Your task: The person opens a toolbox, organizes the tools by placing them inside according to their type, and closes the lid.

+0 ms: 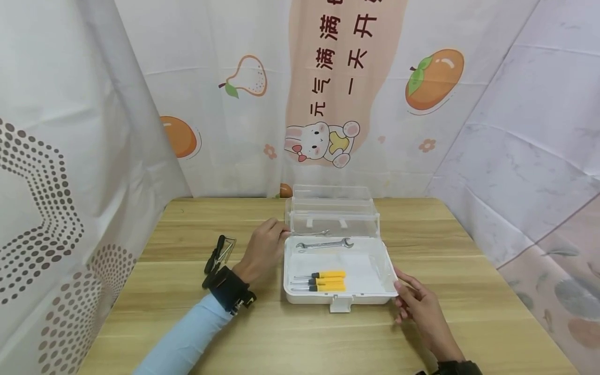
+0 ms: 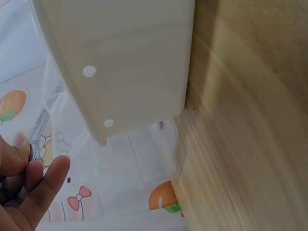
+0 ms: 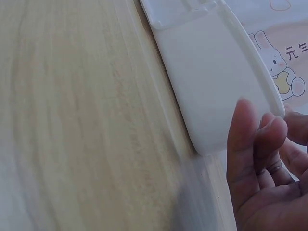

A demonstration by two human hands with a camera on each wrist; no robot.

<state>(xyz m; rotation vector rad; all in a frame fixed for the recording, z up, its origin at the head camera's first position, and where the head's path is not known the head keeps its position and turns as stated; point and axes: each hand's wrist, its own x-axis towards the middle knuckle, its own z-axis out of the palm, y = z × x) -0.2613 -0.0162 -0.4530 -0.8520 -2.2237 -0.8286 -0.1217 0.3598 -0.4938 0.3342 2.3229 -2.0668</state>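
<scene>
A white toolbox [image 1: 365, 299] stands on the table with its clear lid [image 1: 335, 205] tipped back. Between thumb and fingers, my left hand [image 1: 264, 247] pinches one end of a silver wrench [image 1: 309, 233] above the box's back left edge; that wrench [image 2: 39, 126] also shows in the left wrist view. A second wrench [image 1: 325, 244] lies inside along the back. Several yellow-handled screwdrivers [image 1: 330, 281] lie at the front left inside. My right hand [image 1: 422, 307] holds the box's right rim, thumb on the edge; in the right wrist view its other fingers [image 3: 240, 139] are bent beside the wall.
Left of the box, a black-handled tool [image 1: 215, 255] and some silver hex keys [image 1: 228, 249] lie on the wooden table [image 1: 187, 224]. A printed curtain [image 1: 225, 130] hangs behind the table, with more cloth on both sides.
</scene>
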